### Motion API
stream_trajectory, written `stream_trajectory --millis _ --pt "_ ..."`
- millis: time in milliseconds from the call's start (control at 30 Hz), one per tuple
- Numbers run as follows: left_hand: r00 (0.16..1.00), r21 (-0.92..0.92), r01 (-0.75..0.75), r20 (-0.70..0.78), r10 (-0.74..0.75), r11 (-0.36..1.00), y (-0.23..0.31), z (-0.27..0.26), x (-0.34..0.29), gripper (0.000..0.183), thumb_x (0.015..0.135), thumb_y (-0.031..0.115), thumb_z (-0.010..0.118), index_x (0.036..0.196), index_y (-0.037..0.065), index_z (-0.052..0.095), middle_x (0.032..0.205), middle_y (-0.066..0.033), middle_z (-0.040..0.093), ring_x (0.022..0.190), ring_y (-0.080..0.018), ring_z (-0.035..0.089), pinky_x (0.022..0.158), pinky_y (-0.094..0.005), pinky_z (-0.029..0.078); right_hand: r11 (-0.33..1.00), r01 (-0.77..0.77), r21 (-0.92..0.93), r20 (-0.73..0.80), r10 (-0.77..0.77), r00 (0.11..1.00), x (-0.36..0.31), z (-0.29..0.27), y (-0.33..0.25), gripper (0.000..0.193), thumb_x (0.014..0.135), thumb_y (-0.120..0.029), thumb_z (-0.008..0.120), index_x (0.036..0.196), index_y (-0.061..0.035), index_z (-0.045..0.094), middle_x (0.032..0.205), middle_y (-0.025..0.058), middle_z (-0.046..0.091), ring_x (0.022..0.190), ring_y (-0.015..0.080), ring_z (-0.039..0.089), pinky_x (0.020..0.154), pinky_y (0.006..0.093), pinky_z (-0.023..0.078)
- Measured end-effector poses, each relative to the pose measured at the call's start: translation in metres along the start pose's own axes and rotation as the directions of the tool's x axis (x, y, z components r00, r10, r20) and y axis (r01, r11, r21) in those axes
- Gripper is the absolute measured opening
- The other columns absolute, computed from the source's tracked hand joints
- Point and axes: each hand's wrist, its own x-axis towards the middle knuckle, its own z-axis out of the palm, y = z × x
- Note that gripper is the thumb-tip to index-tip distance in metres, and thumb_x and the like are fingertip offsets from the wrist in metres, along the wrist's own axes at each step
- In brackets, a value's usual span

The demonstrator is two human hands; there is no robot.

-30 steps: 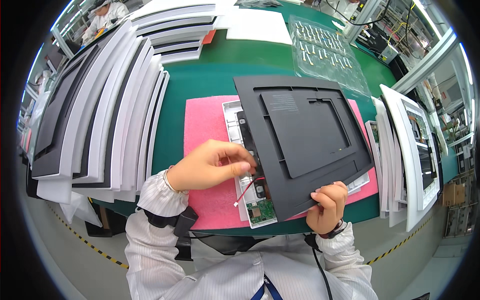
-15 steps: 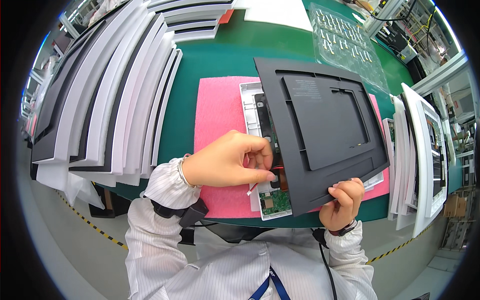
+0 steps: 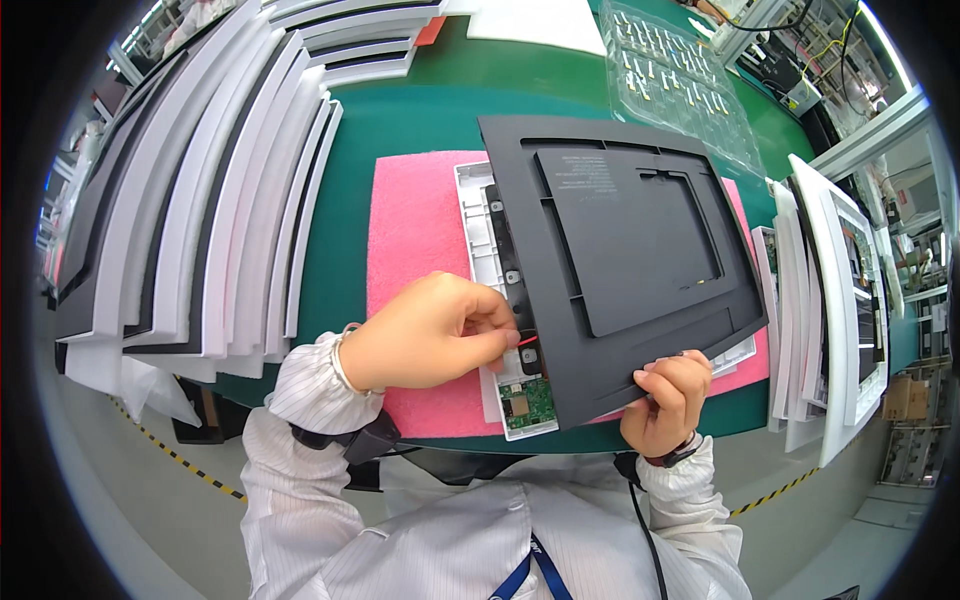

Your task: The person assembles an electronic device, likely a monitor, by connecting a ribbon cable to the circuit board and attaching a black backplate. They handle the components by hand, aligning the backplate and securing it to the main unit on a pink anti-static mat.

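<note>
My right hand [image 3: 668, 402] grips the lower right edge of a black plastic back cover [image 3: 640, 245], fingers curled over it. The cover lies tilted over a white frame [image 3: 480, 225], whose left side and lower left corner show. In that corner is a green circuit board [image 3: 538, 402]. My left hand [image 3: 430, 330] is closed in a pinch at the cover's left edge, holding a thin red wire [image 3: 527, 341] that runs under the cover. The wire's end is hidden by the fingers, and the cover hides most of the frame's inside.
Under the frame lies a pink foam mat [image 3: 405, 225] on the green table [image 3: 400, 115]. Black and white panels [image 3: 215, 200] stand in a row at left. More white frames [image 3: 835, 310] stand at right. A clear tray of small parts [image 3: 680, 85] is at the far right.
The white connector that hung below my left hand is out of sight, and red wire now shows at the fingertips. My left fingers have closed tighter. The whole view has shifted slightly.
</note>
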Motion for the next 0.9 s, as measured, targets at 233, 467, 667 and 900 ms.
stream_trajectory --millis 233,467,667,900 --pt "0.909 0.53 -0.224 -0.188 0.372 0.818 0.005 0.013 -0.024 0.017 0.071 0.013 0.077 0.08 0.004 0.066 0.076 -0.0051 0.065 0.072 -0.023 0.059 0.064 -0.0342 0.045 0.999 -0.012 0.037 -0.071 0.015 0.997 0.003 0.005 -0.001 0.013 0.089 -0.018 0.061 0.096 -0.0071 0.064 0.095 0.0056 0.059 0.086 0.0209 0.056 0.089 0.0422 0.04" --pt "0.729 0.87 0.005 -0.341 0.594 0.494 0.014 0.053 -0.049 0.018 0.069 0.01 0.077 0.083 0.009 0.065 0.078 0.0 0.065 0.074 -0.0188 0.059 0.069 -0.0332 0.04 0.998 -0.02 0.06 -0.101 0.026 0.995 0.004 0.007 -0.001 0.016 0.09 -0.022 0.062 0.095 -0.0066 0.063 0.093 0.006 0.059 0.085 0.022 0.055 0.085 0.0423 0.041" --pt "0.628 0.931 0.252 -0.366 0.687 0.266 0.0 0.07 -0.043 0.016 0.074 0.008 0.073 0.087 0.01 0.064 0.079 0.0024 0.063 0.078 -0.016 0.059 0.077 -0.0326 0.037 0.998 0.001 0.065 -0.113 0.006 0.994 0.004 0.006 0.001 0.018 0.09 -0.022 0.062 0.097 -0.006 0.062 0.092 0.0064 0.058 0.085 0.0232 0.054 0.083 0.0422 0.041" --pt "0.554 0.895 0.425 -0.375 0.743 0.135 -0.011 0.062 -0.027 0.015 0.077 0.013 0.071 0.089 0.012 0.063 0.095 0.0034 0.061 0.092 -0.0139 0.056 0.09 -0.0369 0.033 0.996 0.019 0.085 -0.136 -0.007 0.991 0.007 0.006 0.001 0.019 0.088 -0.02 0.065 0.098 -0.0052 0.061 0.092 0.0066 0.057 0.085 0.0242 0.054 0.083 0.0429 0.041"
